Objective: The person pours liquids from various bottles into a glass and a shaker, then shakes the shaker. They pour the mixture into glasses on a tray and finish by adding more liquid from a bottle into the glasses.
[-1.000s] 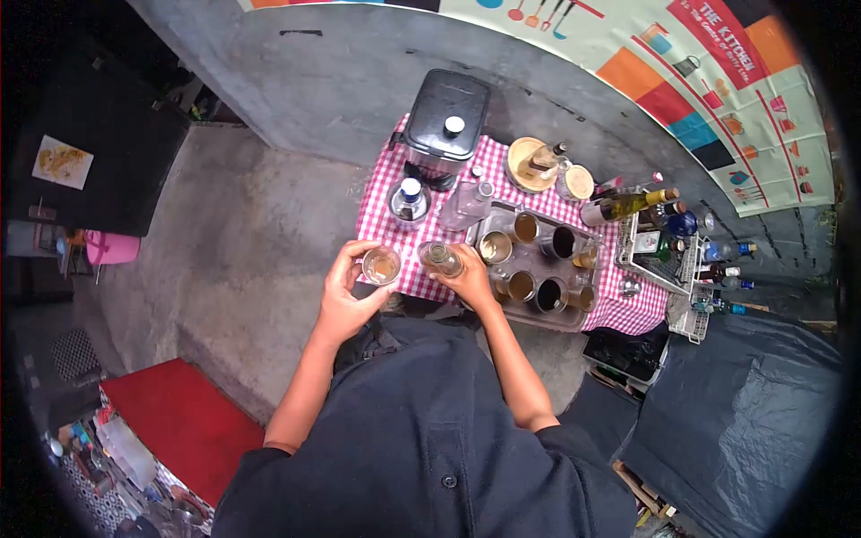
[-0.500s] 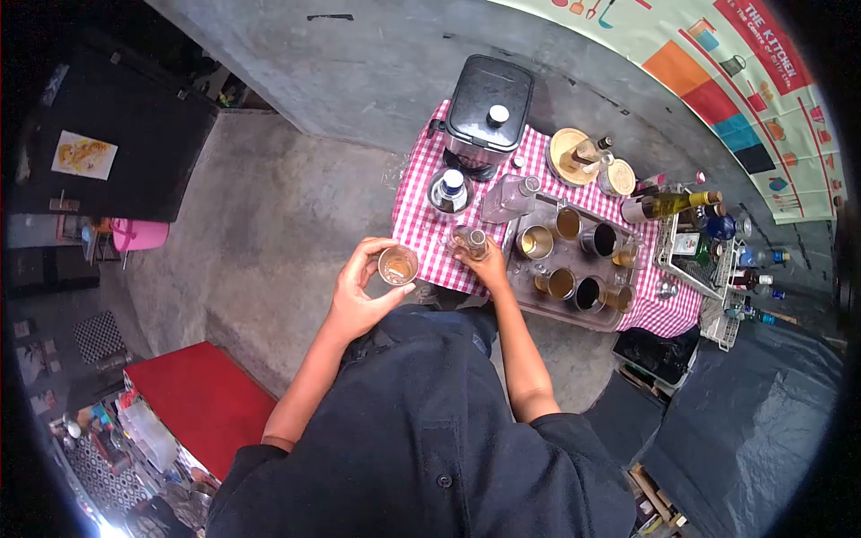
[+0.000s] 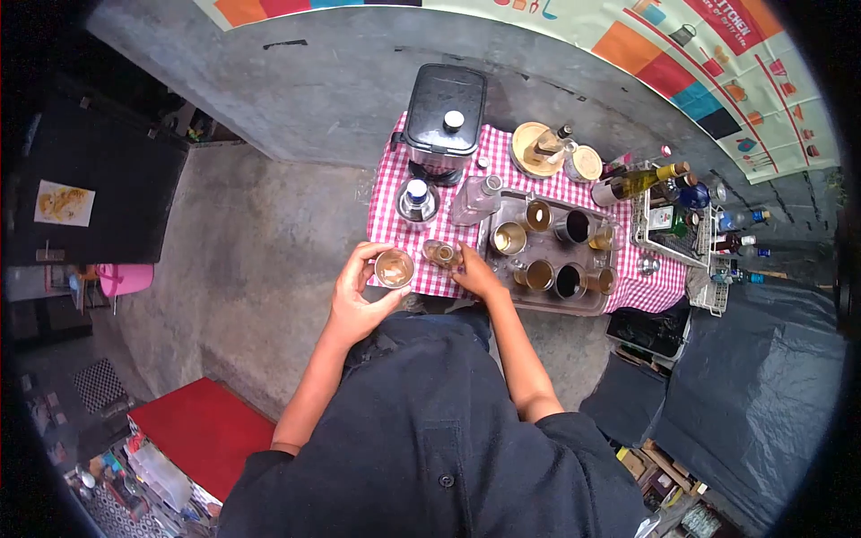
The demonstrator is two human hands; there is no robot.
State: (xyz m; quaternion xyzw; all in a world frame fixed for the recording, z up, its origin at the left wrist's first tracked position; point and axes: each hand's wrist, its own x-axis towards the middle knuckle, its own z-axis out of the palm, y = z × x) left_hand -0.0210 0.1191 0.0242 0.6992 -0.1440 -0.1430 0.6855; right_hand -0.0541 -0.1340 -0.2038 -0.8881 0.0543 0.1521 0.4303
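My left hand (image 3: pixel 357 291) is closed around a small clear cup (image 3: pixel 395 268) with brown liquid in it, held up at the table's near left edge. My right hand (image 3: pixel 477 273) is beside a small glass bottle (image 3: pixel 441 255) on the checked cloth, its fingers apart at the bottle's right side. Behind the bottle stands a taller clear glass bottle (image 3: pixel 475 201). A white-capped container (image 3: pixel 417 202) sits to its left. On the right, a brown tray (image 3: pixel 560 307) carries several glasses and mugs with dark and amber drinks.
A black-lidded appliance (image 3: pixel 445 112) stands at the back left of the table. Wooden boards (image 3: pixel 526 143) and a bottle lie against the wall. Further right, a white wire basket (image 3: pixel 668 244) holds bottles. A red table (image 3: pixel 199 439) is at lower left.
The view has shifted, so the table sits further left and lower. My right hand has eased rightward off the small bottle, while my left hand still holds the cup.
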